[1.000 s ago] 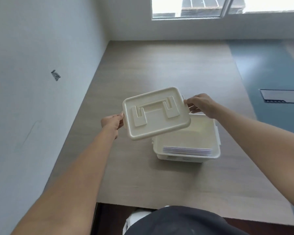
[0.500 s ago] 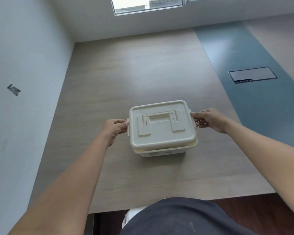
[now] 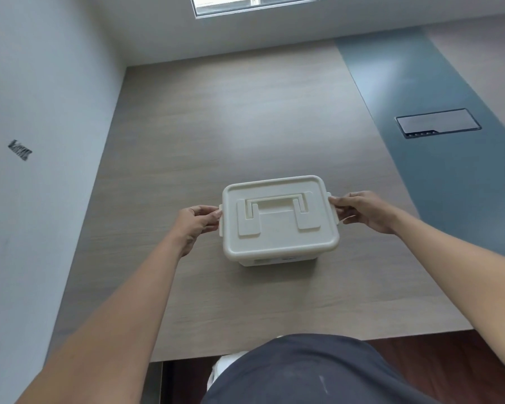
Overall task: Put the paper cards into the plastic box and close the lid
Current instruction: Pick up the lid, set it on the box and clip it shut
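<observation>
A cream plastic box (image 3: 277,261) stands on the wooden table, with its lid (image 3: 279,228) lying flat on top and a folded handle across the lid. My left hand (image 3: 194,225) pinches the clip on the lid's left side. On the right side, my right hand (image 3: 362,212) grips the other clip. The paper cards are hidden inside the box.
The table (image 3: 216,135) runs away from me with a white wall along its left side. A blue strip (image 3: 420,112) with a dark recessed panel (image 3: 438,123) lies to the right. A window sits at the far top.
One second ago the lid was held tilted above the open box with the cards showing. It now rests level on the box, and both hands sit at its side clips.
</observation>
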`<state>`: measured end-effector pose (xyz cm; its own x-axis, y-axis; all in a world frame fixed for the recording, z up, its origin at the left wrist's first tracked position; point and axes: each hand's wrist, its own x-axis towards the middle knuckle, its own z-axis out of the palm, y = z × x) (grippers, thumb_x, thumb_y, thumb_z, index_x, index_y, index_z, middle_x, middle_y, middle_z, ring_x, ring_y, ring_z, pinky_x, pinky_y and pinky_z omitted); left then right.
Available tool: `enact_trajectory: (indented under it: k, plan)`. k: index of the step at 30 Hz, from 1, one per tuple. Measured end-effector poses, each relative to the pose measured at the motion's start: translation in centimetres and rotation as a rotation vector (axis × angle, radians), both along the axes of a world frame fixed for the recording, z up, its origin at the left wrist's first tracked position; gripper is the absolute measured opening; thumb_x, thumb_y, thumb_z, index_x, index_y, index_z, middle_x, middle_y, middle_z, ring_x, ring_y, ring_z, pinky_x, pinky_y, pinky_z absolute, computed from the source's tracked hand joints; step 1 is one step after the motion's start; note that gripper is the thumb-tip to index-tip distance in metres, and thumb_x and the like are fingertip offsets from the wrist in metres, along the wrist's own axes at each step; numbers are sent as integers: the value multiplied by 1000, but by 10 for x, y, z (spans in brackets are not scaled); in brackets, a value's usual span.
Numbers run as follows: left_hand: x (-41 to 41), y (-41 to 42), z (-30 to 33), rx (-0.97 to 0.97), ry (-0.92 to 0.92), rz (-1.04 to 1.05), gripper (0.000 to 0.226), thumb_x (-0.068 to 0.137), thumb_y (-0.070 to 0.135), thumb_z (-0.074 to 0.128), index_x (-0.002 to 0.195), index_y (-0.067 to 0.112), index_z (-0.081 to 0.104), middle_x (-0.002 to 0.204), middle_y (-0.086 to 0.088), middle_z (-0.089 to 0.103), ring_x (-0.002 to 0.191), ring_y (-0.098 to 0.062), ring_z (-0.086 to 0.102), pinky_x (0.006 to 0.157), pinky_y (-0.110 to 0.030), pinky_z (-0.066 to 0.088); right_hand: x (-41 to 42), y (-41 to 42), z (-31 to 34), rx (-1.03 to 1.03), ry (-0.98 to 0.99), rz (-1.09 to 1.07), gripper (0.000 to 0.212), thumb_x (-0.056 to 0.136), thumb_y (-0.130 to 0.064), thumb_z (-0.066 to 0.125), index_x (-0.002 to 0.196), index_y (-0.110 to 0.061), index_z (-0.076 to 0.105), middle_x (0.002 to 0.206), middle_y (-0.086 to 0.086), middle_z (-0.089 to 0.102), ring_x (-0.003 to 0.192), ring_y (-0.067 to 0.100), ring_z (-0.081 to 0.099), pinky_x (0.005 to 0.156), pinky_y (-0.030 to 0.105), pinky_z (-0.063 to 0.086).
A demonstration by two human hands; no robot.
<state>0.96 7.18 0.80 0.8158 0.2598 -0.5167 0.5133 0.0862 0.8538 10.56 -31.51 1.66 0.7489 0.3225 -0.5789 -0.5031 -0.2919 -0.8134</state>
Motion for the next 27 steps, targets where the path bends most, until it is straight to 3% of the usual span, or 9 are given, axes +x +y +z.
enact_trajectory:
  k: [6,11,16,19,21,24,27]
  plan:
    - [-8,-6,-5,89,-6,-3,18,84,21,75,100,14,69,94,-5,71,78,-16,67,71,-28,53,-7,3,-3,28,32,-34,41,74,-44,76,92,-10,62,83,7,67,65,15,64,66,29,49]
    - [-12,-19,-4,-67,138,-51,30,97,33,57,114,10,64,101,-5,73,86,-20,68,82,-37,55,-12,2,-7,56,178,13,51,88,-50,64,119,-10,67,110,10,72,98,25,68,85,38,55]
    - [-13,-24,-6,-128,117,1,29,100,28,51,115,7,64,79,3,76,69,-11,71,70,-30,57,-14,9,-7,148,192,-68,43,93,-41,61,119,-7,66,106,9,70,96,21,66,93,45,54]
    - [-12,-26,-8,-123,129,48,28,99,26,53,116,7,63,78,3,75,65,-9,70,65,-27,55,-16,14,-7,153,187,-105,35,94,-37,62,116,-10,66,99,6,69,90,19,64,94,43,52]
    - [-11,-28,-10,-112,116,84,32,97,30,57,118,6,64,85,0,73,69,-11,69,67,-27,54,-17,15,-10,135,142,-161,38,93,-34,64,119,-6,65,100,4,70,89,18,65,87,37,54]
    - [-15,-30,-12,-14,25,151,41,84,34,74,114,8,66,97,-3,74,85,-17,69,85,-34,53,-18,14,-16,-6,-56,-217,50,87,-38,70,124,-5,63,109,6,71,90,20,67,81,36,55]
    - [-18,-34,-8,157,-66,116,39,78,29,80,109,8,69,92,-1,74,78,-9,68,73,-21,56,-23,17,-19,-186,-264,-172,56,76,-54,75,114,-13,67,104,0,71,90,15,67,77,33,55]
